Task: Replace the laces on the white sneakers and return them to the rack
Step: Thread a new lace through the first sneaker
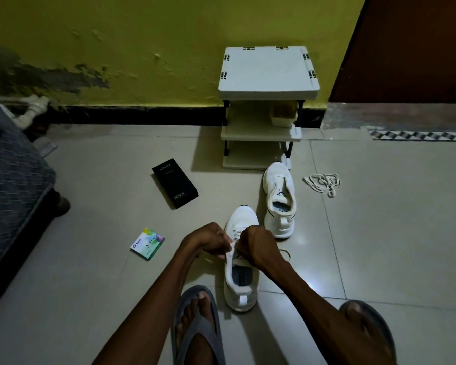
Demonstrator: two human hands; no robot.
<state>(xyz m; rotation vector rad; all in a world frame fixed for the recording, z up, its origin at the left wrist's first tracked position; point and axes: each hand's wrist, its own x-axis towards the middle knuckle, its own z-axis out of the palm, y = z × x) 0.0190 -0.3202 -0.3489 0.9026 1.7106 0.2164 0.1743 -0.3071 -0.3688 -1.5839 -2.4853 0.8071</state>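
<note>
Fingers of the left hand (pixel 212 241) and right hand (pixel 257 246) are curled tight, pinching the lace (pixel 236 234) at the top eyelets of the near sneaker (pixel 241 288), which stands on the floor between the feet. Pull both ends evenly, I judge, so the crossings seat flat. The other sneaker (pixel 279 204), seemingly unlaced, sits beyond, near the rack (pixel 269 83); loose laces (pixel 321 183) lie to its right.

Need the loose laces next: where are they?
Head view, right side: the loose laces lie on the floor, just right of the far sneaker, near the rack.
</note>
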